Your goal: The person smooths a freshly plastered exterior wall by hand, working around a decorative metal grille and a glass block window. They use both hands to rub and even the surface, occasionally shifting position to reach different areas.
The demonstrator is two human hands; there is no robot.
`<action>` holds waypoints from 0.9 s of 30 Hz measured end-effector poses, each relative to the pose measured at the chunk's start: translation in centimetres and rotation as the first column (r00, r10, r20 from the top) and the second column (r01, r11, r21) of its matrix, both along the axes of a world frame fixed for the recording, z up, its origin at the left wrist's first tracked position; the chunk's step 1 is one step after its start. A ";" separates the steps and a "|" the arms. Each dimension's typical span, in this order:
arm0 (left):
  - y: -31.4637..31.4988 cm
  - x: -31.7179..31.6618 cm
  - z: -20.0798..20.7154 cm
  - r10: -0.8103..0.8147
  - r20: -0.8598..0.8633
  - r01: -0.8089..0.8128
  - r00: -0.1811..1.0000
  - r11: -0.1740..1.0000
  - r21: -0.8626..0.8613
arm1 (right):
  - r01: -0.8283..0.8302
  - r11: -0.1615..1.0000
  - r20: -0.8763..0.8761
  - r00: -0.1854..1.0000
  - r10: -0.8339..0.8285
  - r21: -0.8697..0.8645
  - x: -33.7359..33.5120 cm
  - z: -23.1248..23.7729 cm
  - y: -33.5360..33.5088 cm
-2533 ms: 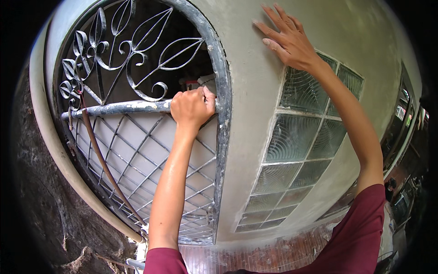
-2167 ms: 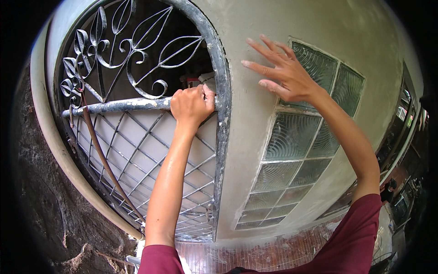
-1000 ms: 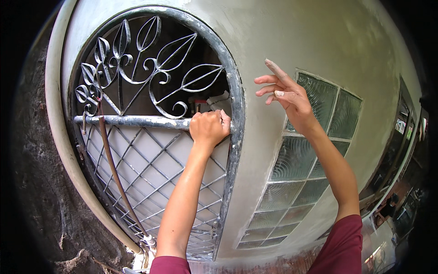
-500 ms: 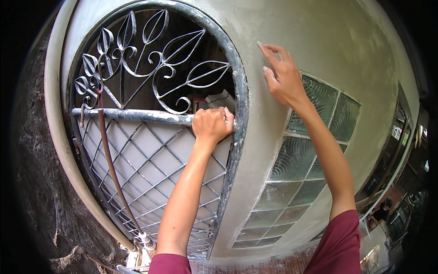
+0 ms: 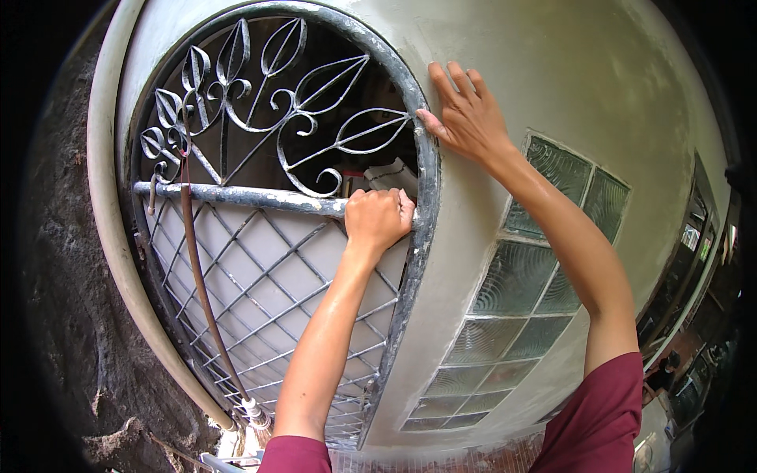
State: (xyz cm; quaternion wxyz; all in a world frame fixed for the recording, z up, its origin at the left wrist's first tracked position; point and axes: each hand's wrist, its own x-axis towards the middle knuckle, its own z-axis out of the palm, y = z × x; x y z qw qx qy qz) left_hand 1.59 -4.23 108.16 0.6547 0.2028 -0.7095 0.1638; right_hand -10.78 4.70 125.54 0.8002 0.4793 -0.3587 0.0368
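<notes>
My left hand (image 5: 376, 222) is wrapped round the right end of the horizontal crossbar (image 5: 260, 199) of a metal gate, close to its frame. Dark paint with pale worn patches covers the bar. Higher and to the right, my right hand (image 5: 467, 114) lies against the plastered wall (image 5: 473, 205) with its fingers stretched out. Its thumb reaches the edge of the arched gate frame (image 5: 428, 169). Leaf-shaped scrollwork (image 5: 296, 110) fills the arch above the bar. Below it, a diamond lattice (image 5: 268, 292) stands before a pale panel.
A broom with a long brown handle (image 5: 203, 292) leans on the gate's left side. A pale pipe (image 5: 106, 173) curves along the left, beside rough dark ground (image 5: 59, 315). Glass blocks (image 5: 512, 276) are set in the wall at right. Another person (image 5: 664, 372) is far right.
My right hand has moved slightly left, and its fingers have spread from a curled pose onto the wall, thumb at the frame. My left hand keeps its hold on the crossbar. The view has shifted slightly.
</notes>
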 end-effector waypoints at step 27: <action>-0.4 0.1 -0.7 0.028 -0.031 -0.030 0.999 0.996 -0.082 | 0.502 0.860 -0.038 0.861 -0.507 -0.092 2.0 0.9 0.3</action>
